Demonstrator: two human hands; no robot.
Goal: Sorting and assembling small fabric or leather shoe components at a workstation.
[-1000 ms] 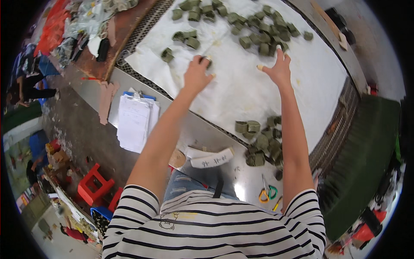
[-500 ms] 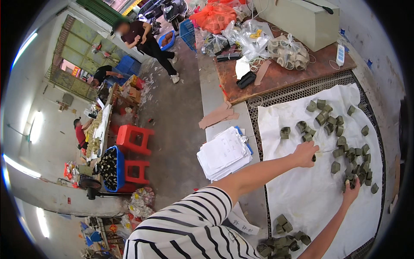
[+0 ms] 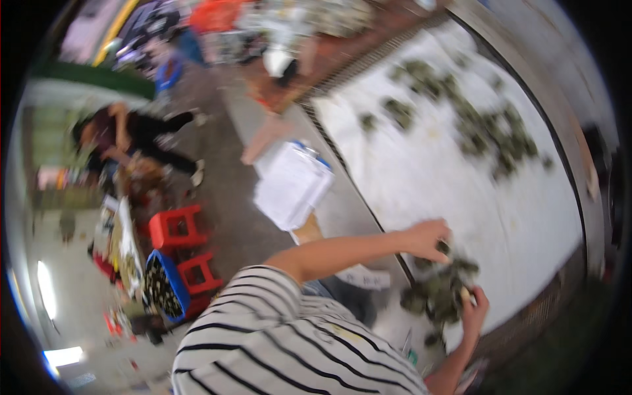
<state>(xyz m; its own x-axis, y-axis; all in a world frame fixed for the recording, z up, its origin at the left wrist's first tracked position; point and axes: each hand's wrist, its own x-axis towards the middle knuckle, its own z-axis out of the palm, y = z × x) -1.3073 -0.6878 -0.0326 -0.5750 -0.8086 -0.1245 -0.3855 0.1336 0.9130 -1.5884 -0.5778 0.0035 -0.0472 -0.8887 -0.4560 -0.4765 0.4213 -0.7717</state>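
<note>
Motion smears the picture. My left hand [image 3: 424, 239], closed, is over the near part of the white sheet, with a small dark green piece [image 3: 442, 247] at its fingertips. To its right and nearer to me, my right hand [image 3: 475, 311] curls its fingers at the edge of a heap of dark green pieces [image 3: 428, 299]; it seems to grip some of them, though blur hides how many. Farther off on the white sheet [image 3: 421, 174], a loose scatter of similar short, curved green pieces [image 3: 500, 135] lies spread out.
Left of the sheet, a stack of papers [image 3: 293, 187] lies on the grey table edge. Plastic bags [image 3: 309, 20] sit on a brown board at the back. Red stools [image 3: 178, 227], a blue crate [image 3: 164, 286] of dark pieces and a standing person [image 3: 108, 135] are farther left.
Both hands have come from the scattered pieces back toward me, to the near heap. The left hand keeps a green piece at its fingers. The whole view has turned and shifted.
</note>
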